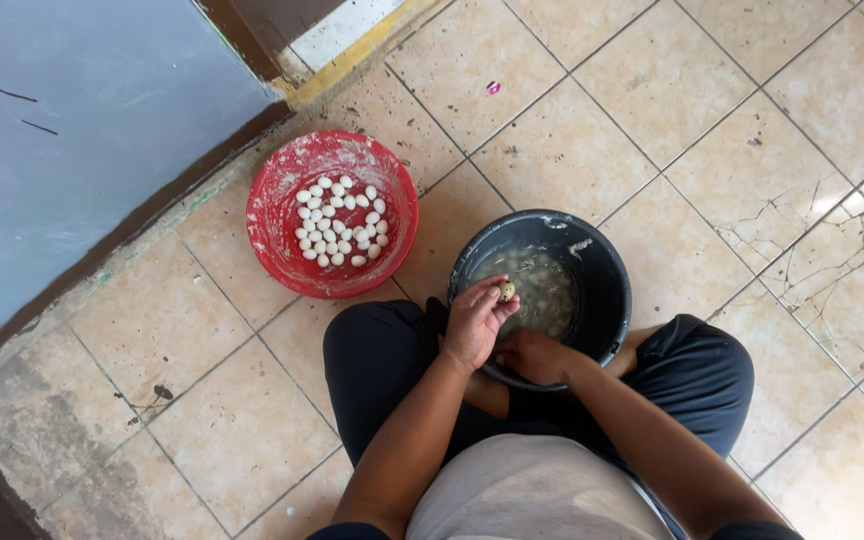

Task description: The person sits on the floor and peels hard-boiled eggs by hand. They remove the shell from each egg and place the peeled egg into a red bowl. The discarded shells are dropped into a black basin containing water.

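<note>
Pinching a small speckled egg [506, 291] in your left hand [474, 325] over the black bucket [607, 275], you rest your curled right hand [535, 357] on its near rim, red basin [277, 215] of peeled eggs [341, 222] left of it.

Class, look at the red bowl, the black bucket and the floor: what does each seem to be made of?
Round red bowl: probably plastic, matt, smeared with whitish residue. Round black bucket: likely plastic, with a smooth thin rim and slight sheen. Beige tiled floor: apparently glazed ceramic, with grout lines and cracks at the right.

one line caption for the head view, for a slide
Left hand holds a small egg over a black bucket; red bowl holds peeled eggs.
</note>
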